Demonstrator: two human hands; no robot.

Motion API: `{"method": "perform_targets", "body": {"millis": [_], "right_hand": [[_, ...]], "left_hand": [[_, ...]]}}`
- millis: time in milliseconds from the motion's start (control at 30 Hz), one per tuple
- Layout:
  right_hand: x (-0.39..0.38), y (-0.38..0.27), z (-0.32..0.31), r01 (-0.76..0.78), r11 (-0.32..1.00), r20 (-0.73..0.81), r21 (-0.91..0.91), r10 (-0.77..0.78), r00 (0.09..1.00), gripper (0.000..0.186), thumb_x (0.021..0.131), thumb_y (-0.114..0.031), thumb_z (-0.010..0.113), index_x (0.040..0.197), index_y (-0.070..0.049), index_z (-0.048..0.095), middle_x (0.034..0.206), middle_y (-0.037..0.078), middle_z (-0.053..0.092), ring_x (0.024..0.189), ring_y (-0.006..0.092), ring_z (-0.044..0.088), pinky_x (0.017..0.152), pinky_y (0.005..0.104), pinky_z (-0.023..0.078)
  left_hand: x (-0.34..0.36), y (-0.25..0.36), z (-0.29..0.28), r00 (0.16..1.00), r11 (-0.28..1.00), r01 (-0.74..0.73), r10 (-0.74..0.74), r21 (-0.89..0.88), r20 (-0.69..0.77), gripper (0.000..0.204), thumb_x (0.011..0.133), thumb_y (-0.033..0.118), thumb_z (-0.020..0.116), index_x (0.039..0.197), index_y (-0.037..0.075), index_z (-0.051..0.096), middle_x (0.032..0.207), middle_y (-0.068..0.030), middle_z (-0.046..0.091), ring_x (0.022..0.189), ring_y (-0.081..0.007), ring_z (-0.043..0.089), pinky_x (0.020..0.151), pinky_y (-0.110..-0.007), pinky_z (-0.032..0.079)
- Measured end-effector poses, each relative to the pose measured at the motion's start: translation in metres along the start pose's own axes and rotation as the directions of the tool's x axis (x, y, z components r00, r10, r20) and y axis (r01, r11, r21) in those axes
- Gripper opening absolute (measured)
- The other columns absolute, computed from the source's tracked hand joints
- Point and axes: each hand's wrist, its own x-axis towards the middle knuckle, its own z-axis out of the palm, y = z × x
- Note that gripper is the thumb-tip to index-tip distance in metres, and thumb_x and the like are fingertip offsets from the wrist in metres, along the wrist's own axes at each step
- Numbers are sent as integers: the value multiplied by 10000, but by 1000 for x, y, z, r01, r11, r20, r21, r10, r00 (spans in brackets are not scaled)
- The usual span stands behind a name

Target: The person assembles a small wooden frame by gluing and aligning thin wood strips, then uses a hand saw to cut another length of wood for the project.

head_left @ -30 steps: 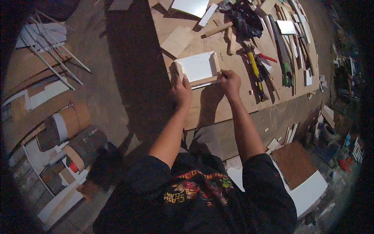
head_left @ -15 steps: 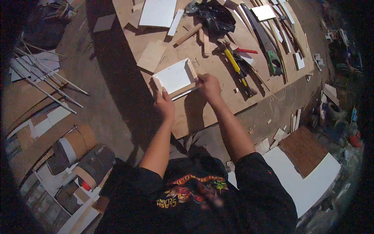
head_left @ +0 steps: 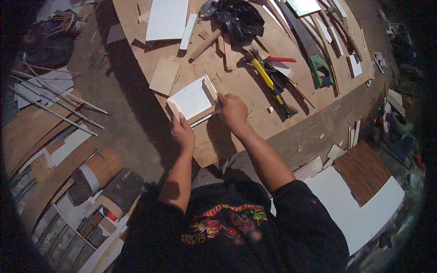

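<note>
A small wooden frame of narrow strips stands around a white panel at the table's near left part. My left hand grips the frame's near left corner, thumb on top. At the near right corner, my right hand pinches the frame with its fingers closed; its fingertips are partly hidden. A white edge shows under the near strip, between the hands. Several nails lie just beyond the frame. A thin wooden block rests to its far left.
A yellow-handled hammer and a red-handled tool lie to the right. Farther back are a black plastic bag, a white board and wood sticks. A green-handled saw lies among strips at the right.
The view has shifted, so the table and frame appear slightly farther left and lower. Both hands keep their hold on the frame; little else differs.
</note>
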Motion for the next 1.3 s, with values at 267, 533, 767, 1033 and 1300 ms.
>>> {"method": "perform_targets", "body": {"millis": [267,533,767,1033,1300], "right_hand": [[-3,-1,0,-11,1000,21,11,10,1000,296,828,-162,684,1121,-127,699,833,127,658,823,348,661,706,454,537],[-3,2,8,-32,999,28,15,32,999,319,786,-185,711,1093,-99,707,893,162,667,856,365,659,726,483,544],[-3,10,13,0,1000,-8,22,0,1000,279,882,-228,684,1115,-81,733,933,181,704,852,369,684,746,455,553],[-1,14,12,-45,995,-60,92,51,997,311,924,-238,695,1087,24,732,904,184,731,808,270,716,737,366,535],[-1,1,3,-150,954,-3,261,156,988,311,912,-227,706,1079,34,732,889,157,735,791,228,706,739,342,532]], "left_hand": [[0,2,-4,985,987,138,-145,78,97,381,1017,310,516,1175,-18,628,957,-287,686,869,-486,659,724,-544,504],[-2,5,1,980,976,199,-200,-93,-11,348,983,285,588,1128,-23,662,978,-270,690,895,-452,668,769,-496,517],[-10,1,10,966,952,199,-230,-231,-116,326,951,290,656,1059,-12,709,1033,-225,705,919,-404,680,795,-461,527],[-13,-3,19,971,959,181,-209,-216,-113,254,919,281,676,985,37,699,948,-182,680,829,-391,657,747,-488,511],[-14,-13,41,956,943,149,-214,-299,-200,224,918,234,677,1014,31,685,956,-182,682,840,-386,661,754,-478,520]]}}
